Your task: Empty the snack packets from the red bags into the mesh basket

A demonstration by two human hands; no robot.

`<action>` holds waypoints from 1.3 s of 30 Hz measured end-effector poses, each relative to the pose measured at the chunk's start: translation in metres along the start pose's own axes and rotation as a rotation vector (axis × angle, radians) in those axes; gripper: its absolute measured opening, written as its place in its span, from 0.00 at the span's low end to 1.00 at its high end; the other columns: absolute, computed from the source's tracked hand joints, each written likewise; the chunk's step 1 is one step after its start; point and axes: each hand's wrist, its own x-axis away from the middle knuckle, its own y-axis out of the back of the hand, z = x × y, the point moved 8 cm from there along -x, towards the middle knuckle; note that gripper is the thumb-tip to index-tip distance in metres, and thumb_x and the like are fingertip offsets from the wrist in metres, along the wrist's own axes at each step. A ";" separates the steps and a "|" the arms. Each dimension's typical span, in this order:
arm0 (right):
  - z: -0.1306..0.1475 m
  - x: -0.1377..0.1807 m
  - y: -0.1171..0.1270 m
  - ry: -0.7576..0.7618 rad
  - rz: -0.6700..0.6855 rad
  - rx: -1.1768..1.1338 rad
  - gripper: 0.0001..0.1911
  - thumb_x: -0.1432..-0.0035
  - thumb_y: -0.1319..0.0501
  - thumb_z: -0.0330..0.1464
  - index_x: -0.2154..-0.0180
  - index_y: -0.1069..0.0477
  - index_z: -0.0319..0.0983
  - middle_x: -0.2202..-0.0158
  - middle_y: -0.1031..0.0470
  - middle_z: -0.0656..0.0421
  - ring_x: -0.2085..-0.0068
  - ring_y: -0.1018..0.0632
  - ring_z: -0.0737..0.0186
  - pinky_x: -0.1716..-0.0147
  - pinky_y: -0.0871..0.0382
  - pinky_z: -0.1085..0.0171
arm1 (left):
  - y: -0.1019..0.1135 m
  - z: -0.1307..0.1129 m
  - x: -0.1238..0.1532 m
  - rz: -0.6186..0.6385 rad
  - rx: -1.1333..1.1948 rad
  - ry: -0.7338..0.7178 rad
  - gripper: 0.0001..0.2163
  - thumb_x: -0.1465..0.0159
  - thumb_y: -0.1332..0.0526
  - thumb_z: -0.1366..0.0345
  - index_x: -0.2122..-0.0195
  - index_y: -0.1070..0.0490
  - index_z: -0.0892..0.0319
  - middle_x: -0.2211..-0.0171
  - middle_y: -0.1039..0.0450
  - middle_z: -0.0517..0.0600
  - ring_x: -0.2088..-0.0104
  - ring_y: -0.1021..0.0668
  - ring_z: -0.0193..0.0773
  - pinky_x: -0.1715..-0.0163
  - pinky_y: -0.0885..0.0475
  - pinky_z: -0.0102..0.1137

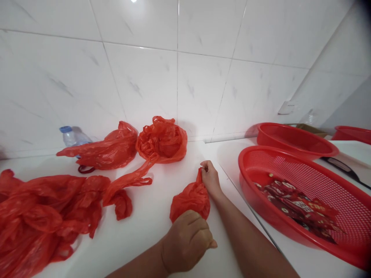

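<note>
A small filled red plastic bag (189, 199) sits on the white counter (150, 231) in front of me. My left hand (187, 241) is closed around its near bottom. My right hand (210, 178) pinches the bag's twisted neck at the top. To the right stands a red perforated basket (292, 170) holding several red wrapped packets (301, 208).
Loose red plastic bags lie at the left (43, 216) and at the back (162, 141), with another (107, 148) over a clear water bottle (69, 135). A second red basket (292, 139) and a third (352, 134) stand behind. The tiled wall closes the back.
</note>
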 end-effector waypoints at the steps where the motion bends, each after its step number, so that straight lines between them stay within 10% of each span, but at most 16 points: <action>1: -0.001 0.000 0.000 0.000 -0.004 0.000 0.08 0.50 0.48 0.31 0.66 0.35 0.42 0.73 0.34 0.63 0.71 0.32 0.63 0.71 0.40 0.65 | 0.000 0.000 0.000 0.004 0.001 -0.007 0.04 0.38 0.45 0.75 0.69 0.39 0.60 0.76 0.32 0.47 0.75 0.35 0.33 0.75 0.37 0.30; 8: -0.011 -0.004 0.013 -0.080 -0.088 -0.094 0.08 0.45 0.47 0.38 0.65 0.36 0.41 0.75 0.32 0.63 0.75 0.31 0.64 0.75 0.37 0.65 | 0.015 0.031 0.007 -0.094 0.025 0.145 0.04 0.35 0.45 0.65 0.63 0.39 0.58 0.69 0.29 0.50 0.67 0.28 0.36 0.66 0.30 0.34; 14: -0.007 0.000 0.004 -0.138 0.065 -0.265 0.24 0.42 0.50 0.52 0.67 0.31 0.39 0.81 0.33 0.63 0.80 0.33 0.65 0.81 0.42 0.66 | 0.013 0.072 0.015 0.008 -0.156 0.215 0.41 0.54 0.34 0.42 0.44 0.44 0.59 0.50 0.34 0.61 0.49 0.30 0.52 0.52 0.32 0.48; 24: 0.006 0.019 -0.032 -0.213 0.525 -0.531 0.15 0.50 0.36 0.45 0.70 0.28 0.39 0.75 0.27 0.62 0.76 0.30 0.68 0.74 0.38 0.68 | 0.018 0.113 0.037 0.091 -0.040 0.584 0.17 0.34 0.47 0.64 0.44 0.35 0.50 0.43 0.37 0.53 0.43 0.34 0.45 0.44 0.37 0.46; 30: -0.006 0.010 -0.028 -0.168 0.343 -0.391 0.13 0.54 0.36 0.41 0.76 0.32 0.38 0.81 0.32 0.64 0.80 0.34 0.68 0.79 0.42 0.67 | 0.034 0.118 0.043 -0.155 0.018 0.645 0.16 0.33 0.49 0.67 0.46 0.33 0.51 0.50 0.31 0.52 0.48 0.30 0.40 0.46 0.35 0.42; 39: 0.002 0.020 -0.032 -0.169 0.414 -0.370 0.16 0.53 0.36 0.44 0.75 0.34 0.38 0.79 0.32 0.63 0.78 0.34 0.68 0.76 0.42 0.67 | 0.030 0.113 0.041 -0.102 -0.273 0.573 0.21 0.37 0.47 0.71 0.42 0.38 0.53 0.42 0.40 0.57 0.43 0.35 0.45 0.46 0.36 0.46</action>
